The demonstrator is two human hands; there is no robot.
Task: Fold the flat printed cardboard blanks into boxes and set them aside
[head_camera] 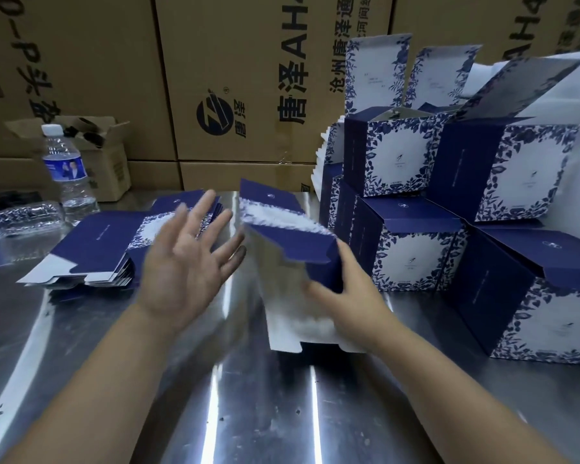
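Observation:
A blue and white printed blank (288, 262) stands partly folded at the middle of the steel table (215, 413), blurred by motion. My right hand (345, 293) grips its right side, fingers curled round the dark blue panel. Just left of the blank, my left hand (188, 259) hovers with palm up and fingers spread, holding nothing. A stack of flat blanks (98, 249) lies on the table behind and left of that hand. Several folded boxes (449, 209) are piled at the right, some with lids standing open.
A water bottle (68, 169) stands at the back left beside a clear plastic pack (21, 217). Large brown shipping cartons (235, 88) wall off the back. A small open carton (98, 152) sits behind the bottle.

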